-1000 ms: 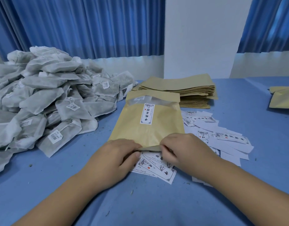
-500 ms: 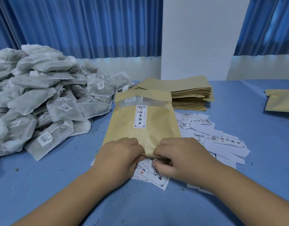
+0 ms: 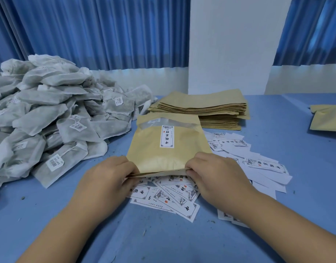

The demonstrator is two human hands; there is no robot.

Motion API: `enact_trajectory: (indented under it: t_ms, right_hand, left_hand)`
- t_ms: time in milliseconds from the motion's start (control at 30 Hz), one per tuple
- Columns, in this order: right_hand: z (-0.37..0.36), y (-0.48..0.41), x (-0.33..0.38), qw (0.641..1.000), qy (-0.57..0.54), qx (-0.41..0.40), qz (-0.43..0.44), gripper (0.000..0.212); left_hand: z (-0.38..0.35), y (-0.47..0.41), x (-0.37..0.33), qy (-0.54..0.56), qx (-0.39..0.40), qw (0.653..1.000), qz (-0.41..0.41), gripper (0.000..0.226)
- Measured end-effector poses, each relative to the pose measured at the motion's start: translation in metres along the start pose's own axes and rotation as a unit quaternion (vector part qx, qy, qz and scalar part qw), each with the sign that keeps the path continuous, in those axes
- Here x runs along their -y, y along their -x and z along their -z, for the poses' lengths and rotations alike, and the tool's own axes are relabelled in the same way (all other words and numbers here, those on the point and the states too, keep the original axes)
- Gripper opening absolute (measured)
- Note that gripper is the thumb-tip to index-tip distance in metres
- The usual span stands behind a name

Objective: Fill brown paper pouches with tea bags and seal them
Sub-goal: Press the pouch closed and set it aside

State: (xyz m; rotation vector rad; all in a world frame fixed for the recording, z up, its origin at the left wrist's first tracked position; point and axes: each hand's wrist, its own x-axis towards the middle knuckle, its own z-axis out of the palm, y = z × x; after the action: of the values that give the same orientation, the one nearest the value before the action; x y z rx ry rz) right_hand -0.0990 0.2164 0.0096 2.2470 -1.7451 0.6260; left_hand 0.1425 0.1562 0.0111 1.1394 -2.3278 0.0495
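Item counts on the blue table [image 3: 277, 114]

Two hands [image 3: 106, 179]; one labelled pouch [image 3: 169, 149]; one stack of empty pouches [image 3: 205, 111]; one further pouch [image 3: 326, 118] at right; tea bags [image 3: 49, 114] and loose labels [image 3: 169, 194], too many overlapping to count.

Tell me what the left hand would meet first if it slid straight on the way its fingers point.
The left hand points forward and right, so it would push straight into the brown paper pouch whose near edge it already pinches. The right hand comes next, though depth is unclear.
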Motion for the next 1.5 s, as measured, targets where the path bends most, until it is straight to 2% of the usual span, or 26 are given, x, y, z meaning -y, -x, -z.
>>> enact_trajectory:
  t_ms: [67,200,333,533,867,1067,1333,1500]
  right_hand:
    - [0.002,0.0,0.0,1.0,-0.001,-0.002,0.012,0.022]
    - [0.009,0.001,0.004,0.998,0.004,-0.027,0.048,0.0]
    - [0.009,0.003,0.005,0.996,0.026,-0.017,0.083,0.012]
    - [0.005,0.001,0.005,0.99,0.07,-0.081,0.094,0.017]
    - [0.002,0.001,0.006,0.987,0.075,-0.097,0.106,0.015]
    - [0.002,0.0,0.008,0.984,0.068,-0.104,0.124,0.011]
    - [0.014,0.0,0.002,0.986,0.048,-0.074,0.143,0.013]
    - [0.01,0.0,0.0,0.983,0.047,-0.105,0.145,0.017]
  left_hand:
    - [0.0,-0.001,0.001,0.016,-0.011,1.0,0.007,0.013]
    - [-0.001,-0.002,0.002,0.056,-0.031,0.997,0.036,0.011]
    - [0.0,-0.001,0.004,0.044,-0.038,0.998,0.035,0.01]
    - [-0.003,-0.006,-0.007,-0.068,-0.039,0.996,-0.05,0.028]
    - [-0.007,-0.005,-0.014,-0.071,-0.052,0.995,-0.048,0.029]
    - [-0.013,-0.008,-0.02,-0.089,-0.064,0.989,-0.096,0.027]
    - [-0.011,-0.006,-0.015,-0.049,-0.07,0.996,-0.037,0.026]
    - [-0.014,-0.01,-0.025,-0.059,-0.063,0.992,-0.095,0.026]
